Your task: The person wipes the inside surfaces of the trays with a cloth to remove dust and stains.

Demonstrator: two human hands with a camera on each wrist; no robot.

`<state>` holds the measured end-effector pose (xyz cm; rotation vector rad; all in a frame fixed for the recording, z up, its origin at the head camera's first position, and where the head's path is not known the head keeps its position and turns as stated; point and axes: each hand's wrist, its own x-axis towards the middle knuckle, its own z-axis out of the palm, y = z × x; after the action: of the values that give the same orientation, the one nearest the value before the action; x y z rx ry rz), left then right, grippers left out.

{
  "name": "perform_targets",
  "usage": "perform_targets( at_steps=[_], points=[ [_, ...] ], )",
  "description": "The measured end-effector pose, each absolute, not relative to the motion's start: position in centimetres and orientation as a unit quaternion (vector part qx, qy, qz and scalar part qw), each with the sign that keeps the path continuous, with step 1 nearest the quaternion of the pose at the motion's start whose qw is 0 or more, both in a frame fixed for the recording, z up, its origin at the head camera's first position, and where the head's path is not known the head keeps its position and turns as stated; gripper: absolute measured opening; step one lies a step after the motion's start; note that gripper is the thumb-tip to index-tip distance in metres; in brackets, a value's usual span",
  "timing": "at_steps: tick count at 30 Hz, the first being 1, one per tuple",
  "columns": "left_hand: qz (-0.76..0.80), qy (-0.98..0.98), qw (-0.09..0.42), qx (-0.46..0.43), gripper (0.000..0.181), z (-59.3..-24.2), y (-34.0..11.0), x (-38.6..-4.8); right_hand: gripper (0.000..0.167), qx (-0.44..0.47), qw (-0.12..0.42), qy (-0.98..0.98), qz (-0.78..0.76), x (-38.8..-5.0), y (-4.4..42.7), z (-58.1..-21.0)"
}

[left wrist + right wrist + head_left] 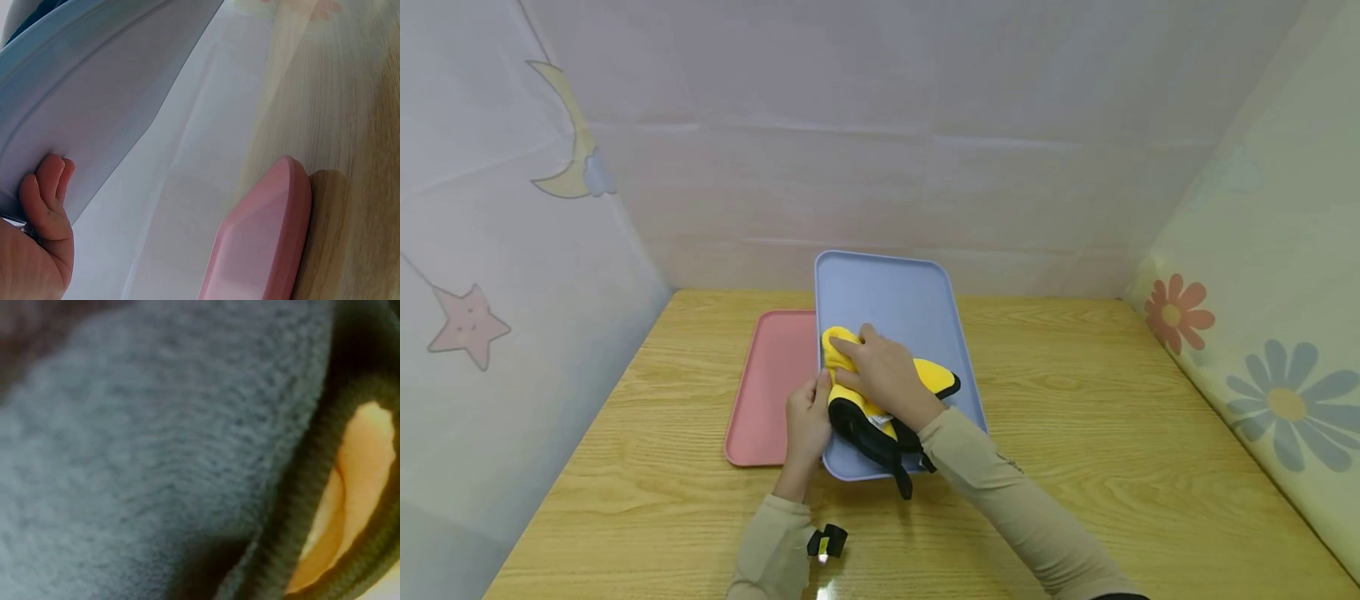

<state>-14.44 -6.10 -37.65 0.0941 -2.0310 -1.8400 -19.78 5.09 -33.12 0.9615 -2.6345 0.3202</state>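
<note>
A light blue tray (pixel 887 292) is raised off the table and tilted. My left hand (pixel 808 421) grips its left rim, with the thumb on top. In the left wrist view the fingers (pixel 50 187) curl against the tray's underside (pixel 94 119). On the tray's upper face my right hand (pixel 887 375) holds a yellow cloth (pixel 936 375) with black edging against the surface near the left rim. The cloth's dark side hangs past the tray's near edge. Close up in the right wrist view, the grey fuzzy cloth (pixel 156 456) fills most of the picture, blurred.
A pink tray (pixel 775 383) lies on the wooden table (pixel 1075 417), to the left and partly beneath the blue one. A black wrist device (pixel 829 542) sits by the left sleeve. Pale printed curtains (pixel 887 183) stand behind and at both sides.
</note>
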Motion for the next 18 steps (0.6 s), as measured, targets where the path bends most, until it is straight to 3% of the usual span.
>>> perform_targets(
  at_steps=[5, 12, 18],
  points=[
    [-0.654, -0.730, 0.196, 0.043, 0.042, -39.2, -6.4, -15.2, 0.039, 0.323, 0.143, -0.929, 0.106, -20.0, 5.7, -33.2],
    [-0.665, -0.719, 0.190, 0.064, 0.039, -37.7, -6.2, -14.5, 0.040, 0.293, 0.117, -0.943, 0.104, -20.3, 6.5, -33.1],
    [-0.652, -0.726, 0.213, 0.055, 0.039, -39.1, -6.7, -15.3, 0.042, 0.263, 0.093, -0.954, 0.107, -20.9, 7.7, -33.3]
  ],
)
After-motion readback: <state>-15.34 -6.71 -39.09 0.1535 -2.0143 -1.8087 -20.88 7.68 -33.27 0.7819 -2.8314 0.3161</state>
